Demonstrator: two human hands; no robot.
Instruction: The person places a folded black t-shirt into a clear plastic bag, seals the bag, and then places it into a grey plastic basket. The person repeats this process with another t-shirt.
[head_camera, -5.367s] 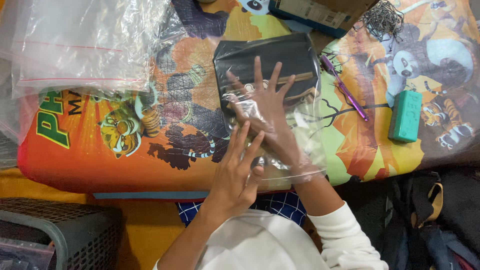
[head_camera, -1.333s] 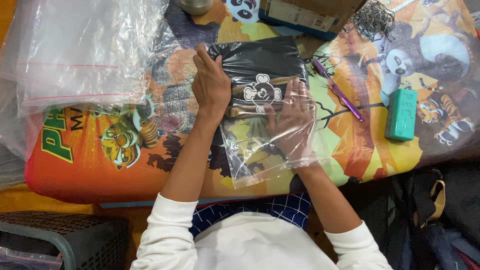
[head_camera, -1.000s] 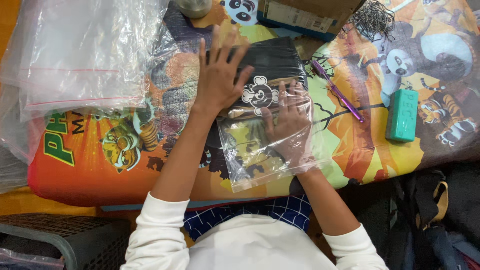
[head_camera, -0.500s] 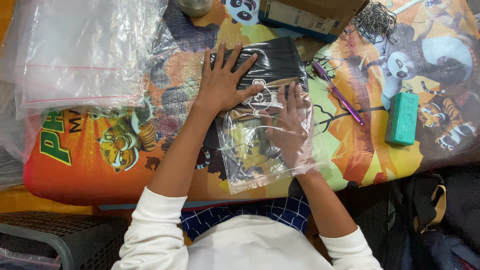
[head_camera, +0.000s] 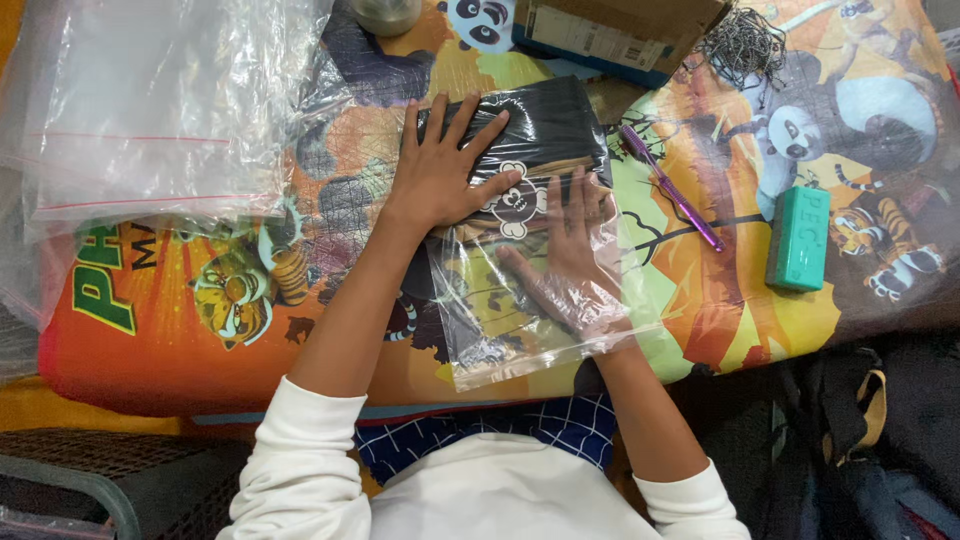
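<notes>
The things lie on a low table (head_camera: 250, 330) whose top is covered with a bright cartoon picture of animals (mostly orange, with a panda and tigers). On its left part rests a stack of clear plastic bags (head_camera: 150, 110), and in the middle lies a clear bag (head_camera: 500, 320) with a folded black cloth (head_camera: 550, 125) partly inside it. At the far edge stand a cardboard box (head_camera: 620, 35), a small round jar (head_camera: 385, 14) and a heap of thin metal hooks (head_camera: 745, 45), while a purple pen (head_camera: 672, 188) and a green block (head_camera: 798, 238) lie on the right part.
</notes>
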